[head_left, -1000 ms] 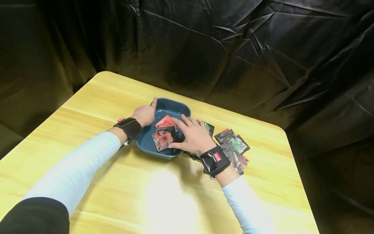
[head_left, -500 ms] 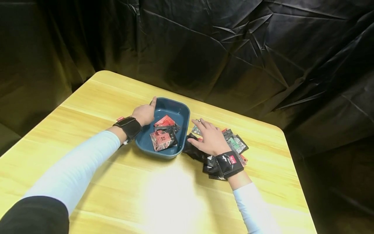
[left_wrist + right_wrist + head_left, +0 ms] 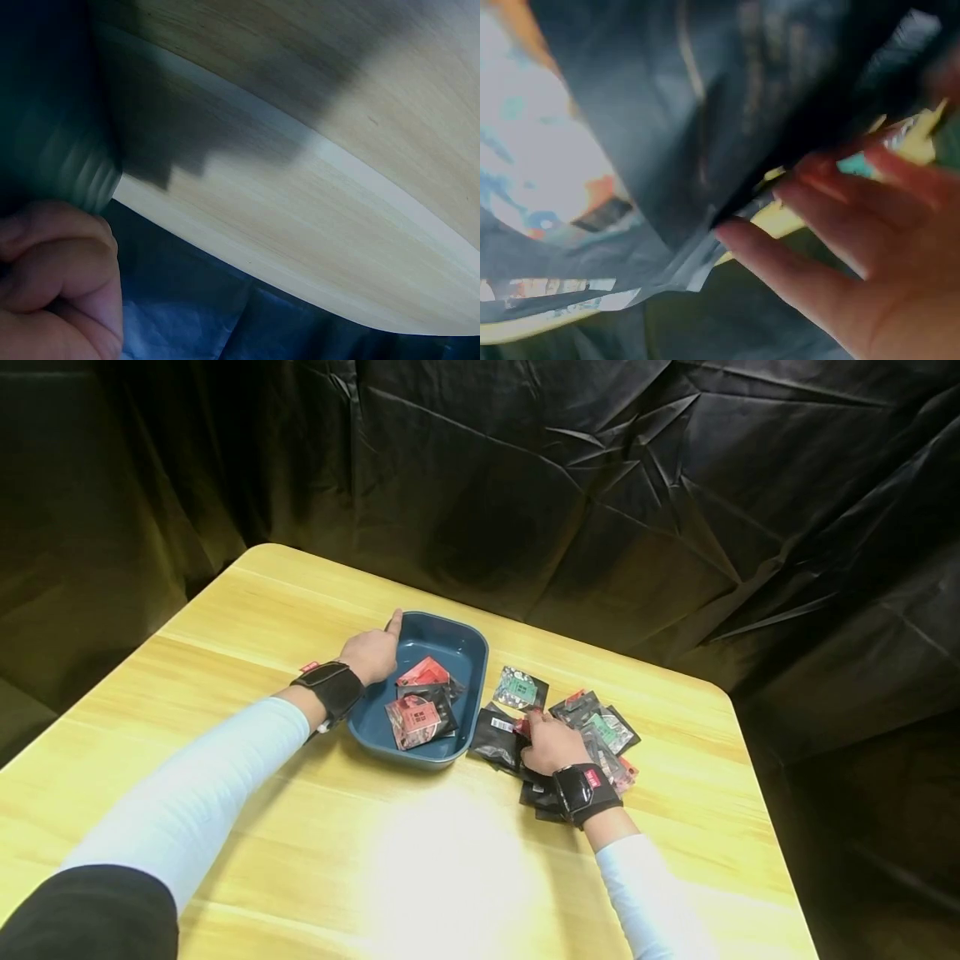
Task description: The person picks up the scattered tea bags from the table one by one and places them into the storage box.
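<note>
My left hand [image 3: 370,653] grips the left rim of a dark blue plastic basin [image 3: 471,647], index finger stretched along the edge. In the left wrist view its other fingers [image 3: 64,274] curl beside the basin wall. Several black sachets with red printed labels [image 3: 416,718] lie in the basin. To its right, my right hand [image 3: 557,745] pinches a black sachet [image 3: 697,97] from a loose pile. The right wrist view shows its fingers [image 3: 780,277] at the sachet's edge; the thumb is mostly out of frame and blurred.
A sachet with a green label [image 3: 520,688] lies apart behind the pile. More overlapping sachets [image 3: 611,731] spread under and right of the right hand. The wooden table [image 3: 300,860] reaches forward to a black curtain [image 3: 480,485].
My right hand has moved from above the basin to the pile on the right, and its fingers have closed on a sachet. My left hand stays on the rim.
</note>
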`<state>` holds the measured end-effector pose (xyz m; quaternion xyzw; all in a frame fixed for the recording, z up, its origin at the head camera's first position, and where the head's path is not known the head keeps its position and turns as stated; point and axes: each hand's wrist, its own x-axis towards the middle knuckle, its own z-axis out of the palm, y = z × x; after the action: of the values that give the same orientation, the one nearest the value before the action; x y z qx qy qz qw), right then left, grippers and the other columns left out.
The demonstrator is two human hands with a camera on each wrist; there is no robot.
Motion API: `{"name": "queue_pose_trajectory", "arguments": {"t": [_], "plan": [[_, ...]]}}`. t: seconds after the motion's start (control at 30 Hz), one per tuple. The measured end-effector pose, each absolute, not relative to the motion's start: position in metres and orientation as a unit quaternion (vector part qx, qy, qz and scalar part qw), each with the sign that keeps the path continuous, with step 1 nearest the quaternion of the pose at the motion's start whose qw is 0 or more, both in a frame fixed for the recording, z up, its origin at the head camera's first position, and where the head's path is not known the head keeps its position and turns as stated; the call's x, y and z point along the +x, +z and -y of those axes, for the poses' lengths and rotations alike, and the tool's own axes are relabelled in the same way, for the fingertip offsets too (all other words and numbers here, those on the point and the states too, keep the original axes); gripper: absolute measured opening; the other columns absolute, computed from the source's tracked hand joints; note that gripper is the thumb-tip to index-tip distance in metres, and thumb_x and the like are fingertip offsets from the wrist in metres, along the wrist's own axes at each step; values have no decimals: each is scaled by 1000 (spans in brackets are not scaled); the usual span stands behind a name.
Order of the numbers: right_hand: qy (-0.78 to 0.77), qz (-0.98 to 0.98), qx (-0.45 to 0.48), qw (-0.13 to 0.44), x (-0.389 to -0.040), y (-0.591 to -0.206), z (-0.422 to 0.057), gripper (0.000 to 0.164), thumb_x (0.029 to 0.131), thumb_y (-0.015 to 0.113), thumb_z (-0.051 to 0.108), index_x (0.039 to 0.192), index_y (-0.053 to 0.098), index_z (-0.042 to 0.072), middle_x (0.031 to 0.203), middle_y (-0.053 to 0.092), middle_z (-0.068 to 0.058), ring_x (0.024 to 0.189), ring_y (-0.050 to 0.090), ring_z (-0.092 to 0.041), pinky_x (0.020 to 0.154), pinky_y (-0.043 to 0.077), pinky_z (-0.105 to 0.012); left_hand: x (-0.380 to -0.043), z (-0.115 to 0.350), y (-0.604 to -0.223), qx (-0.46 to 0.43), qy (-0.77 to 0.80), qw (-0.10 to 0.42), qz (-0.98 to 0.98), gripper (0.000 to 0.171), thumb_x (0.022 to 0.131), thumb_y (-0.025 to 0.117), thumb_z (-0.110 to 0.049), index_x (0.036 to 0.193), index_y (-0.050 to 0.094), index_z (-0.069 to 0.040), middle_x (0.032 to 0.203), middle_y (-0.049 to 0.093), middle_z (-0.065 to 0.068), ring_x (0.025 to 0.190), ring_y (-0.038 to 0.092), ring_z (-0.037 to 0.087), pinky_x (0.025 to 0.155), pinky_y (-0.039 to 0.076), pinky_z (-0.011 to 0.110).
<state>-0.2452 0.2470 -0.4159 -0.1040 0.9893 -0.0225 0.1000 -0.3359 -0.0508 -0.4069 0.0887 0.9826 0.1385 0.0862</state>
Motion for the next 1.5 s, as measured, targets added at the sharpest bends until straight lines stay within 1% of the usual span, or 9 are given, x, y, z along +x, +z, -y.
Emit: {"name": "queue_pose_trajectory", "arguments": {"t": [0.13,0.23,0.43,0.6,0.77,1.2,1.3,1.4,1.5], "plan": [[12,-991,-131,-19,-244,-423,-246,30,81,58,11,110,57,3,90,65,-14,81,64,-34,64,50,-48,-337,51,-408,90,140,85,-982,81,88,52,-10,150,1,-3,66,52,9,57,53,22,47,39,31],[4,-985,-140,-104,-245,-417,-242,24,82,59,7,106,61,4,82,67,-14,69,65,-32,55,49,-45,-338,51,-407,89,142,90,-982,81,88,52,-10,150,1,-3,67,53,10,57,54,22,47,39,31],[-48,-970,-164,-175,-249,-380,-218,36,83,58,4,118,61,8,100,70,-11,79,67,-29,59,51,-42,-337,51,-403,83,145,94,-981,81,88,50,-9,150,-1,-3,66,53,10,56,54,22,48,41,31],[-57,-962,-193,-182,-249,-355,-190,38,84,57,5,122,59,10,110,68,-10,92,67,-27,68,53,-40,-337,51,-404,84,141,88,-983,81,88,53,-11,150,2,-3,67,54,10,57,54,22,48,41,31],[-42,-956,-217,-193,-248,-345,-172,36,85,60,8,122,60,9,112,68,-11,96,67,-27,75,54,-38,-338,52,-406,90,138,94,-982,82,89,53,-11,150,-1,-2,68,54,10,58,54,22,48,39,31],[-26,-941,-266,-210,-248,-343,-140,35,86,62,12,121,61,11,111,68,-8,94,67,-24,72,54,-35,-338,52,-408,92,144,83,-982,83,88,55,-11,150,1,-1,67,53,10,58,53,23,47,38,30],[-20,-945,-277,-171,-248,-345,-137,43,87,62,23,129,56,14,124,62,-11,111,61,-27,85,51,-42,-337,52,-409,90,145,82,-982,83,88,56,-12,150,1,-2,68,54,10,58,54,23,47,38,30],[-31,-956,-278,-91,-247,-345,-141,60,86,59,44,140,43,22,142,46,-11,131,44,-29,101,37,-54,-337,52,-409,92,144,83,-982,83,89,56,-13,150,1,-1,70,56,11,60,55,24,48,39,31],[-54,-963,-261,-35,-246,-344,-151,72,84,54,59,145,34,26,151,33,-10,139,31,-29,107,25,-59,-337,51,-409,93,141,80,-982,82,88,55,-12,150,2,-1,69,56,11,59,54,23,48,40,31]]}}
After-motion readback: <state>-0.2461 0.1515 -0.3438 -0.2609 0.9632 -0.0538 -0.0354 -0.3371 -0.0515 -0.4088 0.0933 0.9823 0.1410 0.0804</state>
